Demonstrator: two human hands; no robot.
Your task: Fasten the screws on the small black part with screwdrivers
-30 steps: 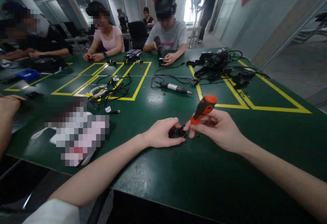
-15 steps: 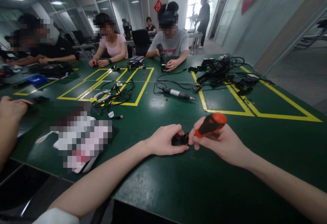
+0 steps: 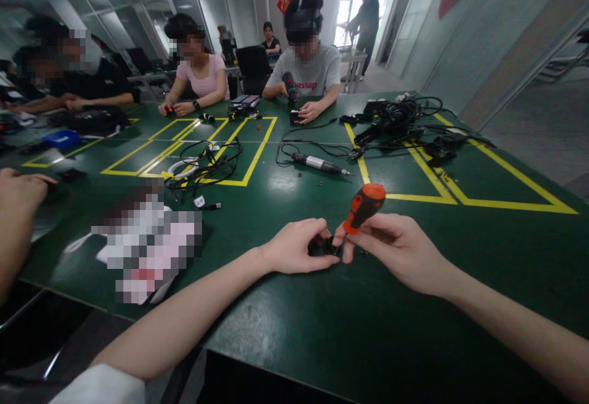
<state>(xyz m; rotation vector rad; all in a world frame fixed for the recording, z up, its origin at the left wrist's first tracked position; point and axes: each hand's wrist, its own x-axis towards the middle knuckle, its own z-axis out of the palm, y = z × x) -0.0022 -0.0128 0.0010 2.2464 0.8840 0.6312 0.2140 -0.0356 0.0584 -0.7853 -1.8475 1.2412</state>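
My left hand (image 3: 301, 247) rests on the green table, thumb and fingers curled around a small black part (image 3: 330, 245). What kind of part it is cannot be made out, since the fingers cover much of it. My right hand (image 3: 391, 244) grips a screwdriver (image 3: 368, 203) with an orange and black handle. The handle leans up and to the right, while the shaft points down at the black part. Fingers hide where the tip meets it. Tiny dark bits (image 3: 363, 252) lie just beside my right fingers.
Beyond my hands lies a corded electric screwdriver (image 3: 317, 163). Tangled cables (image 3: 207, 161) sit left of it, and a cable heap (image 3: 396, 121) lies at the back right. A blurred pink item (image 3: 170, 244) is near my left forearm. Across the table a person (image 3: 304, 66) holds a power tool.
The screwdriver handle has swung left and stands more upright. My right fingers have shifted around it and opened somewhat. My left hand keeps its hold on the black part.
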